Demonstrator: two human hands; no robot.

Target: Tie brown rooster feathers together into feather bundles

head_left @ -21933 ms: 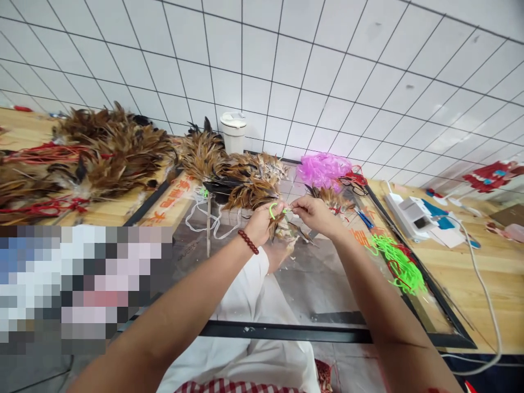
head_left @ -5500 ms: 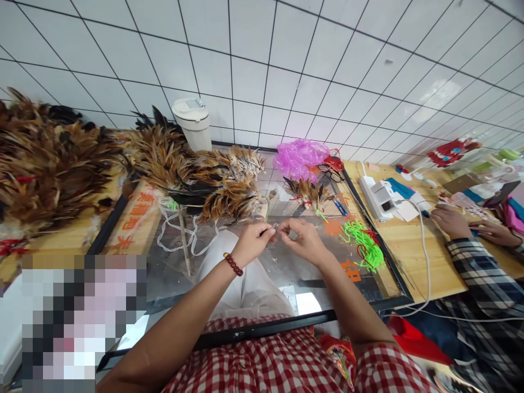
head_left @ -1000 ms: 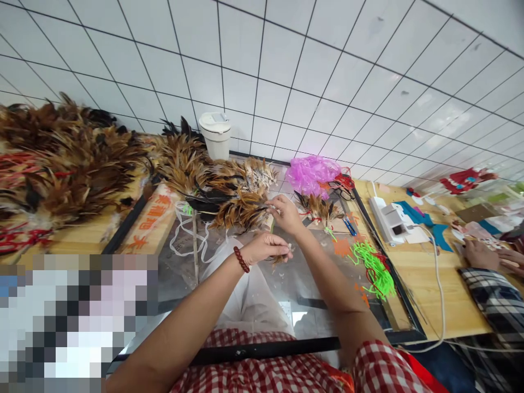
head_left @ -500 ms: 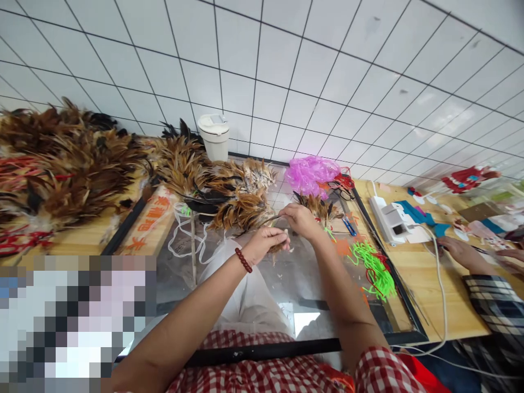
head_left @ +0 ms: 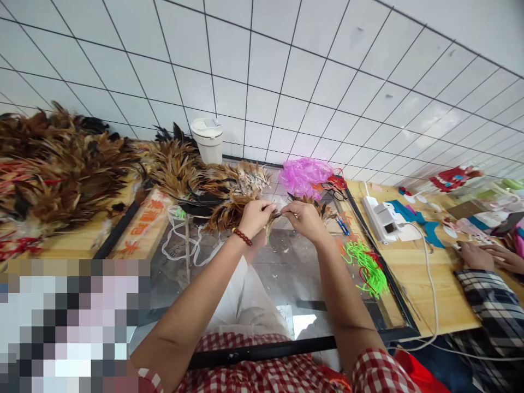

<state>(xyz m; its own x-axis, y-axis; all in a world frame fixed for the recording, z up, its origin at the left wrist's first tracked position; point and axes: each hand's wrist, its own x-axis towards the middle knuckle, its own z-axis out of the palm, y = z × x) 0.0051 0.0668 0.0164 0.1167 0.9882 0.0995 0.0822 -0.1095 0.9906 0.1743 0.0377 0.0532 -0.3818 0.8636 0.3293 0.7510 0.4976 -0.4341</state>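
Over the glass tabletop [head_left: 295,273], my left hand [head_left: 257,216], a beaded bracelet at its wrist, pinches one side of a small feather [head_left: 275,218]. My right hand [head_left: 303,218] has thumb and fingers closed on the other side of it. The feather is thin and partly covered by the fingertips. Right behind my left hand lie brown and black feathers [head_left: 223,215] in a heap. A smaller bunch of feathers [head_left: 325,210] sits just beyond my right hand.
Feather bundles [head_left: 77,174] fill the left side. A white lidded cup [head_left: 208,141] stands by the tiled wall. To the right are a purple plastic bag [head_left: 305,176], green cords [head_left: 366,267], a blue cutter [head_left: 342,226], a power strip [head_left: 382,218] and a co-worker's hands [head_left: 477,255].
My left hand has moved up and in toward my right hand, so their fingertips now nearly meet at the feather. The view has shifted slightly. The co-worker's hands have come closer together.
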